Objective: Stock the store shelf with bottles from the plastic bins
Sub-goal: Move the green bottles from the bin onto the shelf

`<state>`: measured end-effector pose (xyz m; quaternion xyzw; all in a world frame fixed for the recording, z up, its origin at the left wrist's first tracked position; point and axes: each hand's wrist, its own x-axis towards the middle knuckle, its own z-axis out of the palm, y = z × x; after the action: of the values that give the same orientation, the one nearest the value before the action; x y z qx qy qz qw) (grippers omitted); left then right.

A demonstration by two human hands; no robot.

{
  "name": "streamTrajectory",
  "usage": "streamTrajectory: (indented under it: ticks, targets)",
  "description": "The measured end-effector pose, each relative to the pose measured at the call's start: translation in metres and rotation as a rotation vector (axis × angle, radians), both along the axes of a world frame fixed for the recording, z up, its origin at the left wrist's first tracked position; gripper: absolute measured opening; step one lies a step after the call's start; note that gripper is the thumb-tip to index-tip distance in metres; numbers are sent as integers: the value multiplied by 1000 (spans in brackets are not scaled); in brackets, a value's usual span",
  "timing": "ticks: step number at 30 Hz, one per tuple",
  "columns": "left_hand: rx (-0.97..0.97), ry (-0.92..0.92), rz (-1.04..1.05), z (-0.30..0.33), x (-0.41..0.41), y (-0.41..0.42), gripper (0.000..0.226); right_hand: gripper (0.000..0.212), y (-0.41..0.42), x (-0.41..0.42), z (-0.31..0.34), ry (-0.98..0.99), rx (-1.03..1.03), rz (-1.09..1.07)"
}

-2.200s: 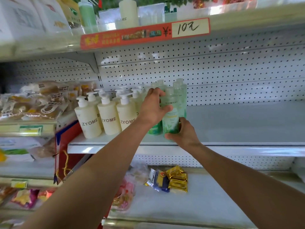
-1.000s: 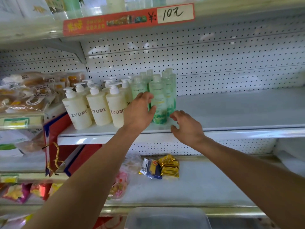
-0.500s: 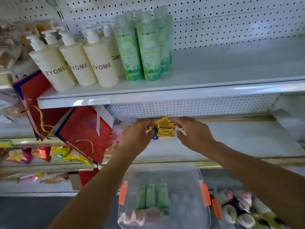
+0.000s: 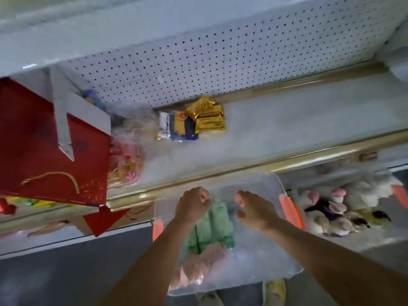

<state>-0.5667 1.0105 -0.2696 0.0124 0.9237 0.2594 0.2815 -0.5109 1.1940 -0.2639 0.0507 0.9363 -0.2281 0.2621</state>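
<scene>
Low in the frame, the left hand [image 4: 191,207] and right hand [image 4: 254,209], fingers loosely curled and holding nothing, hover over a clear plastic bin [image 4: 273,188] containing green bottles [image 4: 218,219]. Gold packets [image 4: 208,117] lie on the shelf [image 4: 287,129] above; a red bag [image 4: 44,151] hangs at left.

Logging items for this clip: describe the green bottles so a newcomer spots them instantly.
Start at the clear plastic bin with orange latches on the floor. The green bottles lie inside, under both hands. Pale mint green separates them from the pink packs nearer the camera.
</scene>
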Motion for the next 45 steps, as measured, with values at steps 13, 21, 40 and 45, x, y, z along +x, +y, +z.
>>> streamTrajectory:
  ticks: [13, 21, 40, 45]
  targets:
    - [-17, -446, 211, -152, 2, 33, 62, 56, -36, 25, -164, -406, -156, -324]
    - [-135, -413, 80, -177, -9, 43, 79, 63, -60, 29, -197, -408, -235, -455]
    - [311, -322, 423, -117, 23, 56, 43, 59, -3, 40, -146, -225, -233, -428]
    - [394, -284, 493, -73, 30, 67, 55, 61, 11, 45, -103, -138, -319, -425]
